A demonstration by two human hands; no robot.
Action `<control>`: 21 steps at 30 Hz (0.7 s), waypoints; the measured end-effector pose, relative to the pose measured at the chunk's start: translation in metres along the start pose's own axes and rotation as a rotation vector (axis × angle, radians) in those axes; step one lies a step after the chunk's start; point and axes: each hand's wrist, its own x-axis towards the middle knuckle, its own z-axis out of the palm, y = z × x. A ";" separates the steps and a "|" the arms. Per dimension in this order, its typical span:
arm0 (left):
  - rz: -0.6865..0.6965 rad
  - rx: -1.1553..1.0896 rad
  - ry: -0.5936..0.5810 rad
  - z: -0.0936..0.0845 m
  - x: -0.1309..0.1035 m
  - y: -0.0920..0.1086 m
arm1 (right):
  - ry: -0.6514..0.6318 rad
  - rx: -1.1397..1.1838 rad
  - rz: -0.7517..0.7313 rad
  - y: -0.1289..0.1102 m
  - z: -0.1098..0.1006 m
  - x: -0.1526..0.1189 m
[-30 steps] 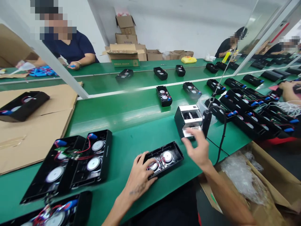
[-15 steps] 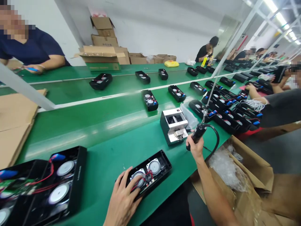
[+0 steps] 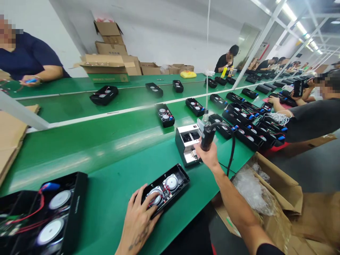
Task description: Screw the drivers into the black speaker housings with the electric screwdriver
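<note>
L hand (image 3: 142,212) grips blk case (image 3: 174,197) (2 spkrs (image 3: 171,182) inside) on green bench (image 3: 111,202), near side of silver-topped machine (image 3: 182,148) — R hand (image 3: 209,154) wrapped round corded blk tool (image 3: 207,136) by machine's right edge.

The green bench (image 3: 114,170) holds black casings (image 3: 174,194) (plus a machine (image 3: 183,146)).

Speaker housing (image 3: 172,194), left end hidden

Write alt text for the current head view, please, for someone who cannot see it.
A person's left hand holds an open black housing with two round speakers on a green bench, while the right hand grips a corded black tool near a small device. More housings and other people appear beyond.
</note>
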 end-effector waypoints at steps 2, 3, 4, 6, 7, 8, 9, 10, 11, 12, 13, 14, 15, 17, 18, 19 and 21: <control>0.004 0.011 -0.007 -0.001 -0.001 0.001 | -0.092 0.121 0.058 -0.007 0.000 -0.018; 0.002 0.012 -0.013 -0.002 -0.001 0.001 | -0.110 0.209 0.066 -0.010 0.001 -0.029; -0.004 0.013 -0.022 -0.002 -0.001 0.002 | -0.115 0.299 0.062 -0.014 0.003 -0.041; -0.018 0.012 -0.041 -0.003 -0.001 0.004 | -0.106 0.453 0.032 -0.020 0.012 -0.064; -0.024 0.012 -0.047 -0.003 -0.001 0.004 | -0.108 0.503 0.016 -0.021 0.017 -0.074; -0.026 0.012 -0.051 -0.003 -0.001 0.005 | -0.115 0.534 0.006 -0.022 0.023 -0.083; -0.026 0.013 -0.053 -0.003 -0.001 0.005 | -0.128 0.547 0.002 -0.021 0.029 -0.089; -0.023 0.014 -0.052 -0.003 -0.001 0.005 | -0.144 0.548 -0.001 -0.020 0.035 -0.095; -0.019 0.014 -0.050 -0.003 -0.001 0.005 | -0.159 0.540 0.001 -0.019 0.040 -0.098; -0.018 0.011 -0.050 -0.003 -0.001 0.005 | -0.169 0.529 0.001 -0.018 0.045 -0.100; -0.018 0.007 -0.048 -0.003 -0.001 0.005 | -0.176 0.517 0.001 -0.016 0.048 -0.102; -0.021 -0.001 -0.045 -0.003 -0.001 0.005 | -0.183 0.507 0.001 -0.015 0.051 -0.102; -0.027 -0.011 -0.041 -0.003 -0.001 0.005 | -0.186 0.502 -0.001 -0.015 0.052 -0.102; -0.041 -0.030 -0.033 -0.002 -0.001 0.006 | -0.187 0.493 -0.002 -0.014 0.054 -0.102; -0.045 -0.033 -0.032 -0.002 -0.001 0.006 | -0.189 0.487 -0.001 -0.014 0.054 -0.102; -0.046 -0.032 -0.032 -0.001 -0.001 0.006 | -0.190 0.480 0.001 -0.013 0.055 -0.102; -0.038 -0.017 -0.038 -0.001 -0.002 0.006 | -0.192 0.472 -0.004 -0.012 0.055 -0.103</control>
